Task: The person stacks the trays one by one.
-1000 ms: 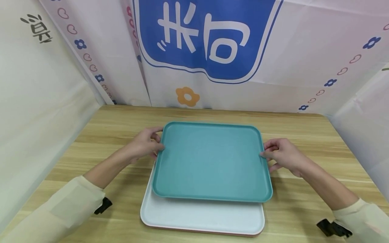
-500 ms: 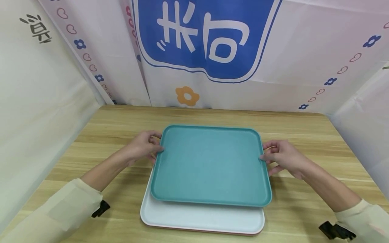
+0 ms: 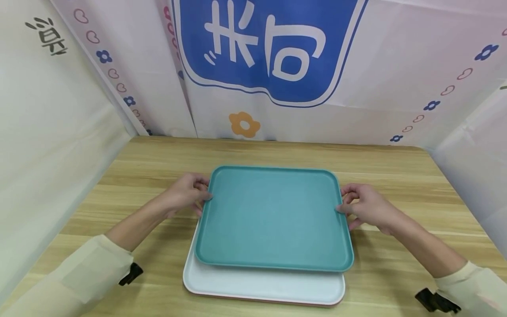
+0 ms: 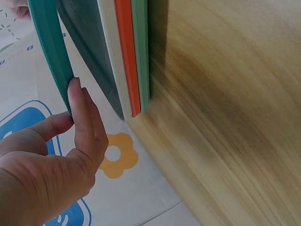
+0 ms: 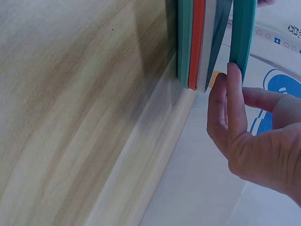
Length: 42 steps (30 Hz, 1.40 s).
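Observation:
A teal rectangular tray (image 3: 273, 218) is held by its two short sides, raised over a stack of trays. My left hand (image 3: 184, 193) pinches its left rim, thumb on top and fingers beneath. On the opposite rim my right hand (image 3: 368, 204) grips in the same way. Below lies a white tray (image 3: 261, 284), its front strip showing past the teal one. The wrist views reveal an orange tray (image 4: 126, 56) under the white one and green trays (image 4: 141, 56) at the bottom. A gap separates the teal tray (image 5: 242, 40) from the stack.
The stack stands on a wood-grain table (image 3: 138, 167). Behind it hangs a white printed cloth (image 3: 356, 119) with a blue sign and an orange flower (image 3: 244, 125). Pale cloth walls (image 3: 51, 132) border the left and right sides.
The teal tray has shifted slightly down in the head view, toward the near side and the stack, both hands moving along with it. The white tray below stays put.

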Each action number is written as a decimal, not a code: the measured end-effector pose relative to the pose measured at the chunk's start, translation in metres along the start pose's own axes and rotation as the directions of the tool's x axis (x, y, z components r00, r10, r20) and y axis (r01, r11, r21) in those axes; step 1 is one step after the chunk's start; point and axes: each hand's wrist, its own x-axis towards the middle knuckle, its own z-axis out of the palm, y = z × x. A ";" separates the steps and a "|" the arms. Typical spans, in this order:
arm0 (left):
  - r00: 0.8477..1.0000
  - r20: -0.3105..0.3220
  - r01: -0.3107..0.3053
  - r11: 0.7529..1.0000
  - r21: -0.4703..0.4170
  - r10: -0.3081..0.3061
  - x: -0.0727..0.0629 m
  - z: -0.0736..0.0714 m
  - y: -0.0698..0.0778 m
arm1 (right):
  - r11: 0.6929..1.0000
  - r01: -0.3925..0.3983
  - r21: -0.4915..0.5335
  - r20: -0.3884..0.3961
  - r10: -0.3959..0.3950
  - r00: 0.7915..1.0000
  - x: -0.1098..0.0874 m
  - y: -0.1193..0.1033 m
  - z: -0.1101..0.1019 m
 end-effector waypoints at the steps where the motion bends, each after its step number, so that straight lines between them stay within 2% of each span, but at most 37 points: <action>1: 1.000 0.001 -0.001 1.000 0.001 0.001 -0.001 0.000 0.000 | 1.000 0.007 -0.013 0.000 -0.007 1.000 0.000 0.000 0.001; 15: 1.000 0.010 -0.003 1.000 0.007 0.003 -0.008 -0.001 -0.002 | 0.993 0.055 -0.103 0.033 -0.052 0.998 0.001 -0.002 0.007; 22: 1.000 -0.013 0.016 1.000 0.000 -0.016 -0.010 0.000 -0.003 | 0.997 0.038 -0.072 0.058 -0.034 0.998 0.000 -0.002 0.007; 30: 0.998 -0.062 0.023 0.998 0.051 -0.020 -0.009 0.000 -0.005 | 0.997 0.048 -0.059 0.075 -0.043 0.996 0.000 0.000 0.009; 35: 0.998 -0.055 -0.005 0.998 0.058 0.008 -0.010 0.000 -0.005 | 0.998 0.042 -0.051 0.078 -0.038 0.996 0.000 0.000 0.011; 42: 1.000 -0.030 0.001 0.999 0.033 0.000 -0.012 0.001 -0.006 | 1.000 0.013 0.007 0.092 -0.014 0.996 0.000 0.001 0.012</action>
